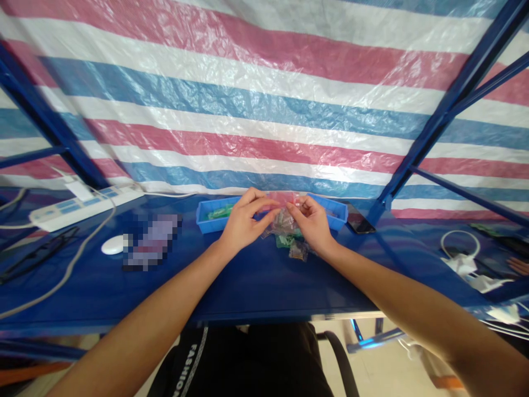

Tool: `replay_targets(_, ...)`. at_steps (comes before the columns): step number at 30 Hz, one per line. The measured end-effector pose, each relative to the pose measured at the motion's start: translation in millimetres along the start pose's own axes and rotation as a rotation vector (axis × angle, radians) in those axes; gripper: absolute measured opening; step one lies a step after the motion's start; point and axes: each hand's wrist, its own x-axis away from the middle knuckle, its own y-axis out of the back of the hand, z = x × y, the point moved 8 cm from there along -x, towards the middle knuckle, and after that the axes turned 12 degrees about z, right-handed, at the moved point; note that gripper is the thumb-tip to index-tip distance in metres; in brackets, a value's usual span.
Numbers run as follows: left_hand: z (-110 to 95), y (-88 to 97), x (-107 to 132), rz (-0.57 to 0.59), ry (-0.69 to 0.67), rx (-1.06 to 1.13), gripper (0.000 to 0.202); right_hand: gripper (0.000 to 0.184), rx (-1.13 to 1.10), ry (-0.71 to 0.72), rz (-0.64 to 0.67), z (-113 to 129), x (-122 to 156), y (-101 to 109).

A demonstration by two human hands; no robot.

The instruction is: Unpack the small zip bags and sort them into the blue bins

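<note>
Between my hands, above the middle of the desk, is a small clear plastic bag (284, 219) with a pinkish-red upper part. My left hand (248, 219) pinches its left side between thumb and fingers. On the other side, my right hand (311, 221) grips the bag with its fingers closed. What the bag contains is too blurred to make out. Just below lie a green packet (284, 241) and a small clear packet (298, 252) with something dark and yellowish inside. Behind my left hand stands a blue bin (206, 225) with green packets; another blue bin (339, 221) is partly hidden behind my right hand.
The blue desk (248, 286) backs onto a striped plastic sheet (264, 110). Leftward are a power strip (86, 207), a white oval object (114, 245), a pixelated object (155, 240) and dark glasses (37, 256). A dark phone (359, 219) and white cables (460, 262) lie rightward.
</note>
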Motion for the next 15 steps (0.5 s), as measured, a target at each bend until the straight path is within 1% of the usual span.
replay_targets(3,0.2,-8.5,0.7,0.093,-0.007,0.004,0.019,0.037,0.022,0.008,-0.023,3.0,-0.3,3.0)
replay_targets(5,1.1,-15.8,1.2,0.168,0.017,0.019,0.023,0.037,0.032,0.021,-0.015,7.1,0.2,2.9)
replay_targets(7,1.8,-23.2,1.8,0.241,0.047,0.042,0.038,0.037,0.048,0.032,0.017,12.1,1.9,0.0)
replay_targets(9,1.6,-28.8,2.2,0.294,0.060,0.041,0.051,0.037,0.072,0.028,0.089,16.0,4.5,-7.0)
replay_targets(10,1.6,-29.9,2.2,0.304,0.061,0.029,0.052,0.037,0.080,0.022,0.132,17.3,6.0,-11.2)
replay_targets(12,2.5,-28.0,1.5,0.280,0.062,0.000,0.039,0.037,0.090,0.012,0.203,18.8,9.0,-18.4)
replay_targets(13,3.3,-25.9,1.0,0.259,0.064,-0.005,0.033,0.037,0.096,0.011,0.220,19.4,10.1,-20.2)
replay_targets(15,5.7,-19.7,-0.1,0.201,0.078,0.017,0.031,0.037,0.108,0.017,0.206,20.3,10.9,-19.6)
